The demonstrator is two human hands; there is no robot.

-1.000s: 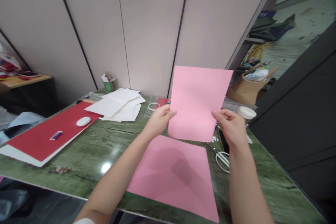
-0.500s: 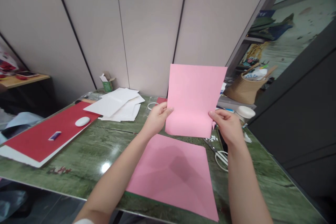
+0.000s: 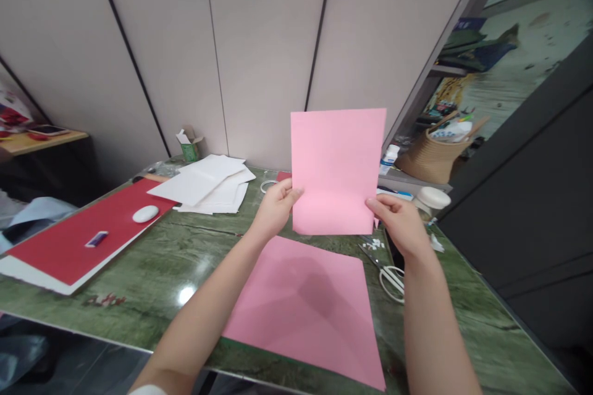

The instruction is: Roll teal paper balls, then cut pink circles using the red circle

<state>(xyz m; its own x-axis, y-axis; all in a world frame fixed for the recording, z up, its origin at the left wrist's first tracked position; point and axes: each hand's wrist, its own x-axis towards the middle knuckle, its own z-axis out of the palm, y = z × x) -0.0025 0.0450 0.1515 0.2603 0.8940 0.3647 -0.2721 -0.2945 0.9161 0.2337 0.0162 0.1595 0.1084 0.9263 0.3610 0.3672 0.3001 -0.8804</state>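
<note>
Pink sheet held up in both hands, shifted left

Pink sheet (image 3: 338, 154) is upright in the air above the table (image 3: 152, 296), between both hands. Left hand (image 3: 277, 207) pinches its left edge, thumb in front; right hand (image 3: 401, 222) pinches the lower right edge likewise. Compared with one second ago: sheet has moved left and turned, its top edge now sloping slightly up to the right instead of down. White bottle (image 3: 389, 159), hidden then, now shows beside the sheet's right edge.

Larger pink paper (image 3: 306, 315) lies flat below, unchanged. Scissors (image 3: 391, 281) still just right of it, handles partly behind the right forearm. White papers (image 3: 204, 182) and red paper (image 3: 65, 247) at left: no change. Woven basket (image 3: 430, 157) at right, same place.
</note>
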